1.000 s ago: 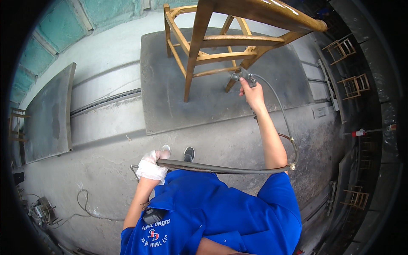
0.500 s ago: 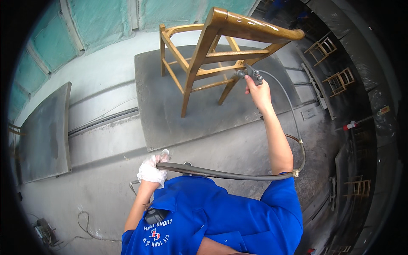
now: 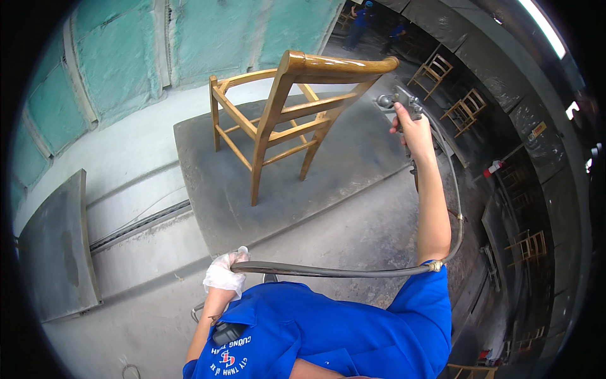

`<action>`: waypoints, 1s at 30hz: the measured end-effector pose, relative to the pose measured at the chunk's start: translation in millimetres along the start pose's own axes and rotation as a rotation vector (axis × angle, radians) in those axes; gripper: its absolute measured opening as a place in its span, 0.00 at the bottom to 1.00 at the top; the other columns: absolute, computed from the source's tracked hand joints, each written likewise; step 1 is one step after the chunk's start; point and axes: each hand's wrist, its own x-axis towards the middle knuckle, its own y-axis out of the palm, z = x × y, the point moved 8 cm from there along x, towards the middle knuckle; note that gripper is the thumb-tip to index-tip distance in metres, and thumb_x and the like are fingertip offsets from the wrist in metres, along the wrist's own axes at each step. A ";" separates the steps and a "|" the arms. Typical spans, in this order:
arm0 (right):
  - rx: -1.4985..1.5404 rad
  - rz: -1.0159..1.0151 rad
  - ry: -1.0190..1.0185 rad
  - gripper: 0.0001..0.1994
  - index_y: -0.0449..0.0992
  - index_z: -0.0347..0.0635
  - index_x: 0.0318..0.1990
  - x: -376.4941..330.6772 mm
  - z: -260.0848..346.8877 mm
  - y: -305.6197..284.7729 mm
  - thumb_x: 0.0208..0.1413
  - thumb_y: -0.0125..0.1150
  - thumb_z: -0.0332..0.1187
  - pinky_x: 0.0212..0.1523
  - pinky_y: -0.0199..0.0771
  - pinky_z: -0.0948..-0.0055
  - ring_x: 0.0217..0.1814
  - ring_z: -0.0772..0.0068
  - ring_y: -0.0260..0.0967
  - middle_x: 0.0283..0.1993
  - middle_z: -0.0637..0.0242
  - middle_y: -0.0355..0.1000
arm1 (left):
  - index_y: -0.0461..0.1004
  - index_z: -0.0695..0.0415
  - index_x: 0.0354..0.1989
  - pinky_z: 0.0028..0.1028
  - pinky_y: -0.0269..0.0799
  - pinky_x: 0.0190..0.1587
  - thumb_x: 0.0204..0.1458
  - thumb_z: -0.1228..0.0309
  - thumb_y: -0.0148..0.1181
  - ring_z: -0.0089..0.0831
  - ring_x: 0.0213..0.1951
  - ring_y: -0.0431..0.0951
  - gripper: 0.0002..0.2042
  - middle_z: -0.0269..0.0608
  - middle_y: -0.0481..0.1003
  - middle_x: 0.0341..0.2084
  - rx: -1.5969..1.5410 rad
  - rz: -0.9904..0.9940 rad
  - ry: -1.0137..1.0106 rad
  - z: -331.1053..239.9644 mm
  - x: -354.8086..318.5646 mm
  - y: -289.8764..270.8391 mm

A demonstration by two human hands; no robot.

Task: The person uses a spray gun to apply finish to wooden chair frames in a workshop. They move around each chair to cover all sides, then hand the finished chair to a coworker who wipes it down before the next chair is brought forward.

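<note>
A glossy brown wooden chair frame [image 3: 268, 126] with an open seat stands on a flat grey board [image 3: 221, 189] in front of me. My right hand [image 3: 413, 129] is wrapped round a metal spray gun [image 3: 404, 104], raised just right of the chair's top rail and apart from it. From the gun a hose runs back along my right forearm. My left hand [image 3: 225, 271], in a white plastic glove, is closed round a dark hose [image 3: 328, 270] that stretches across my front to my right upper arm.
Another grey board [image 3: 57, 246] leans at the left. Pale green padded panels [image 3: 120, 57] line the far wall. More wooden chairs [image 3: 465, 112] stand along the right side. Two people in blue [image 3: 358, 25] are at the far back.
My right hand with the spray gun has moved right and away from the chair's back. The view has shifted, so the chair appears lower and further left. My left hand keeps its hold.
</note>
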 end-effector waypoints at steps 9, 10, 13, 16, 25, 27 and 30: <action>0.070 0.130 -0.023 0.16 0.76 0.40 0.33 -102.9 61.2 34.6 0.64 0.62 0.45 0.18 0.60 0.82 0.22 0.85 0.64 0.25 0.72 0.72 | 0.73 0.58 0.21 0.29 0.63 0.28 0.66 0.55 0.53 0.23 0.23 0.62 0.23 0.32 0.66 0.15 -0.065 0.070 -0.045 11.3 -8.3 -9.6; 0.118 0.139 -0.043 0.15 0.76 0.40 0.34 -115.0 67.8 35.9 0.64 0.62 0.44 0.19 0.60 0.82 0.22 0.85 0.64 0.26 0.72 0.73 | 0.72 0.58 0.21 0.29 0.63 0.28 0.66 0.55 0.53 0.23 0.23 0.62 0.23 0.32 0.66 0.15 -0.046 0.076 -0.062 15.1 -9.2 -11.1; 0.270 0.169 -0.081 0.13 0.77 0.39 0.38 -147.2 80.7 36.5 0.65 0.61 0.41 0.19 0.59 0.83 0.22 0.86 0.63 0.27 0.71 0.74 | 0.76 0.58 0.24 0.30 0.65 0.30 0.66 0.55 0.53 0.23 0.23 0.65 0.22 0.35 0.70 0.16 -0.059 0.094 -0.053 22.6 -7.5 -10.4; 0.403 0.116 -0.128 0.11 0.77 0.38 0.41 -161.5 77.5 28.5 0.66 0.60 0.38 0.19 0.59 0.84 0.23 0.87 0.64 0.29 0.71 0.75 | 0.80 0.58 0.28 0.30 0.69 0.33 0.66 0.56 0.53 0.25 0.26 0.72 0.21 0.38 0.76 0.19 0.080 0.078 -0.032 34.4 -0.1 -6.1; 0.598 -0.449 0.193 0.15 0.74 0.41 0.37 -117.8 -120.9 69.4 0.68 0.58 0.44 0.17 0.59 0.83 0.27 0.81 0.72 0.27 0.72 0.72 | 0.84 0.56 0.33 0.27 0.69 0.30 0.65 0.56 0.55 0.21 0.24 0.72 0.18 0.31 0.76 0.19 0.093 0.044 -0.092 133.7 8.0 2.2; 0.552 -0.437 0.314 0.16 0.74 0.41 0.36 -116.1 -180.9 99.9 0.66 0.59 0.45 0.16 0.60 0.81 0.25 0.80 0.72 0.26 0.72 0.72 | 0.84 0.54 0.34 0.31 0.72 0.33 0.65 0.56 0.55 0.27 0.26 0.76 0.17 0.41 0.78 0.22 0.079 0.054 -0.242 172.5 -8.4 7.4; 0.470 -0.438 0.424 0.17 0.75 0.42 0.34 -132.1 -259.9 138.9 0.65 0.60 0.47 0.16 0.60 0.80 0.22 0.79 0.72 0.24 0.71 0.72 | 0.83 0.54 0.36 0.35 0.72 0.31 0.62 0.56 0.57 0.32 0.25 0.77 0.15 0.47 0.78 0.22 0.265 0.094 -0.383 217.3 -27.6 1.9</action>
